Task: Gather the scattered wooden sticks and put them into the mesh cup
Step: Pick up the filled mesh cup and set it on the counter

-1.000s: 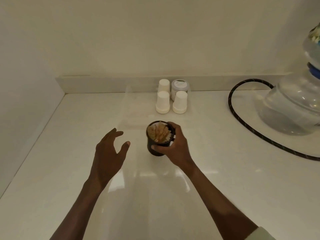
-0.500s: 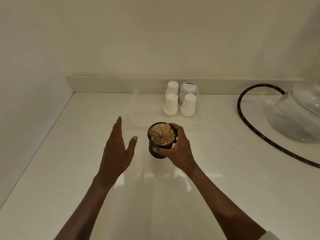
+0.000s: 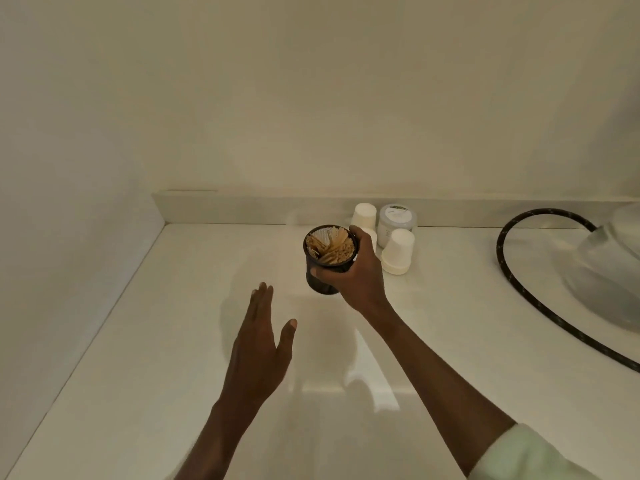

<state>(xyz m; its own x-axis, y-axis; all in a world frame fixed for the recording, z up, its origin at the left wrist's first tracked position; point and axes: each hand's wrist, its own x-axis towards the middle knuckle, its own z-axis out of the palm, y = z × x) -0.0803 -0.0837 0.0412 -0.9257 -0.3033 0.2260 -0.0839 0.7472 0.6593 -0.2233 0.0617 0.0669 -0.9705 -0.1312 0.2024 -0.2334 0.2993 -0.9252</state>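
A black mesh cup [image 3: 320,277] full of light wooden sticks [image 3: 333,247] is held upright above the white counter [image 3: 156,341], toward the back. My right hand [image 3: 356,275] is wrapped around its right side and shut on it. My left hand [image 3: 261,344] hovers flat and open over the counter, nearer me and left of the cup, holding nothing. No loose sticks show on the counter.
Three upside-down white paper cups [image 3: 398,251] and a lidded jar [image 3: 396,220] stand by the back ledge, just right of the mesh cup. A black hose [image 3: 512,271] curves across the right side to a clear water jug [image 3: 609,268]. Walls close off the left and back.
My right hand has carried the mesh cup farther from me toward the back, close to the paper cups. My left hand has flattened and stayed open. The camera has tilted up.
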